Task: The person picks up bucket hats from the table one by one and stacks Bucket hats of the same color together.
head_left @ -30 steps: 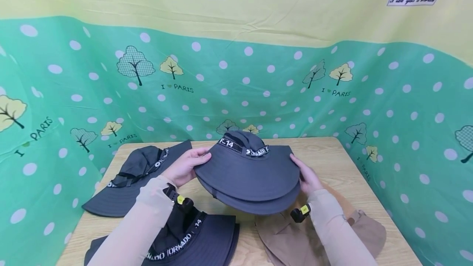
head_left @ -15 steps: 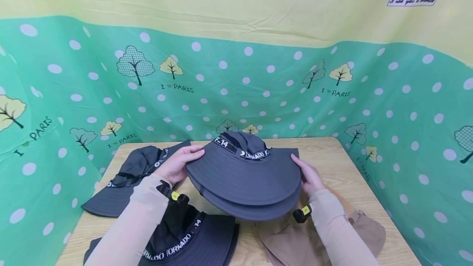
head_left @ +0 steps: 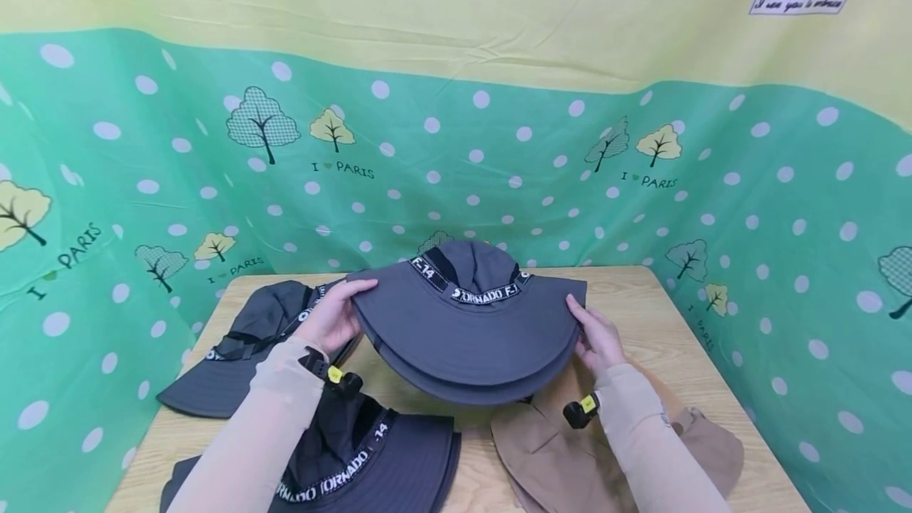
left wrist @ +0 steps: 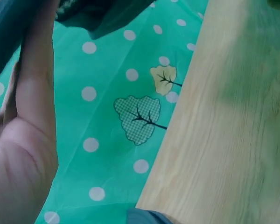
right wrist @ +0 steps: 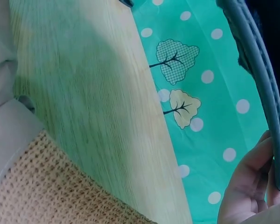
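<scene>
Raised over the middle of the table is a dark grey sun hat (head_left: 470, 339) with a wide doubled brim and a black band lettered in white. My left hand (head_left: 333, 319) grips the brim's left end, thumb on top. At the right end my right hand (head_left: 597, 332) pinches the brim between thumb and fingers. In the left wrist view the left hand (left wrist: 23, 140) reaches up to a dark part of the hat. The right wrist view has the right hand (right wrist: 252, 182) holding the stitched brim edge (right wrist: 266, 79).
Another dark grey hat (head_left: 267, 315) lies at the back left of the wooden table (head_left: 606, 291). Nearer, partly under my left forearm, are dark brims with a lettered band (head_left: 349, 473). Brown hats (head_left: 563, 450) lie at the front right. Patterned green cloth (head_left: 470, 157) surrounds the table.
The held hat has risen slightly and its crown shows more upright. My left hand has shifted left along with the brim, widening the gap between the hands.
</scene>
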A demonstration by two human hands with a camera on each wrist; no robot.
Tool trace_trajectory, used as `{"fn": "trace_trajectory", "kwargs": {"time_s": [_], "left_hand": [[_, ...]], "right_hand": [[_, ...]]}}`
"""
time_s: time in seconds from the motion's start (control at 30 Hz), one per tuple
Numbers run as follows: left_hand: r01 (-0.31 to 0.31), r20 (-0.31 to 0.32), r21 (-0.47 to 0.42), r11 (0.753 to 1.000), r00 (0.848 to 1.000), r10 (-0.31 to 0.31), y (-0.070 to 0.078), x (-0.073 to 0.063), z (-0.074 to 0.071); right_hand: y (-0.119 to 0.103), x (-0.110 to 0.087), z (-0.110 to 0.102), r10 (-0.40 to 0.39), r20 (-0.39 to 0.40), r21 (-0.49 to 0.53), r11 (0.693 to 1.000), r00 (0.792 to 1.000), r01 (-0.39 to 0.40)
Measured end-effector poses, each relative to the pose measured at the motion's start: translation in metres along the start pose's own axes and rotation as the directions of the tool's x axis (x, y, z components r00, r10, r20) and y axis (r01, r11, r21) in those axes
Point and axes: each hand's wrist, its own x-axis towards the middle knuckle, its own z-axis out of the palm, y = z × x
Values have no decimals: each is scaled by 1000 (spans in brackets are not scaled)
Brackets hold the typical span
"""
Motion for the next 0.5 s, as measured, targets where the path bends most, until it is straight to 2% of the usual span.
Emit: {"fn": "trace_trajectory", "kwargs": {"time_s": [0.13,0.33,0.43,0.5], "left_hand": [[-68,-96,-56,996,993,63,-3,4,2],[-171,-185,-22,985,969,164,-11,15,3],[-213,-236,-4,977,950,206,-19,19,0],[-215,-304,24,976,929,212,-26,21,-4]], "right_hand": [[1,2,2,-2,40,5,1000,999,2],[9,8,2,-9,193,-88,996,981,26],[16,10,4,-26,228,-105,993,973,51],[21,12,5,-40,224,-122,990,974,69]]}}
